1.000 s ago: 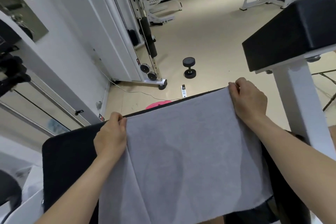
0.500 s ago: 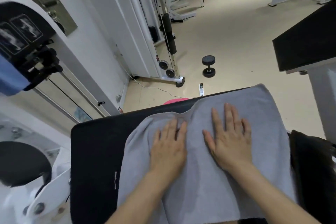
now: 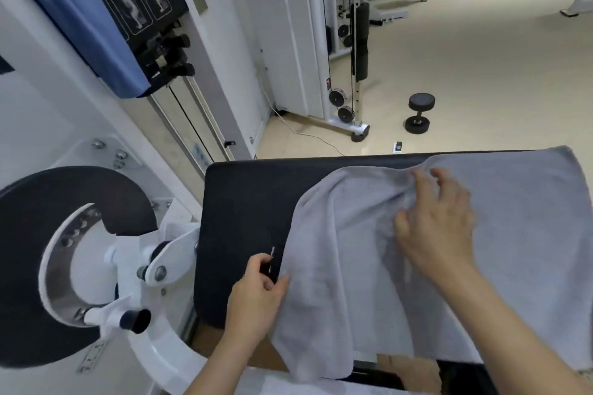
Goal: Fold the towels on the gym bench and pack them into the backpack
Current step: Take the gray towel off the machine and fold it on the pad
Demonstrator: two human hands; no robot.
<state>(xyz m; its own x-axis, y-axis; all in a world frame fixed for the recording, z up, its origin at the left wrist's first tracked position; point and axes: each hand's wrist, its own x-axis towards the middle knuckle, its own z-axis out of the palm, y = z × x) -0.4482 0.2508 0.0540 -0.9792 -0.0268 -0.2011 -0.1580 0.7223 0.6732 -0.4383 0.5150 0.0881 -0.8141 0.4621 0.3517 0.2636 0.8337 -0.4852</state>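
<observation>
Pinching the grey towel [image 3: 417, 266] edge with left hand [image 3: 253, 301] fingers; right hand [image 3: 436, 228] fingers apart, loosely bent, resting on cloth bunched beneath them on the black surface [image 3: 250, 199].

Towel [image 3: 433, 282] on bench pad [image 3: 244, 202], covering its right part and overhanging near edge; left hand [image 3: 256, 295] at towel's left edge, right hand [image 3: 436, 228] on its middle; dumbbell [image 3: 418, 112] on floor beyond far edge
</observation>
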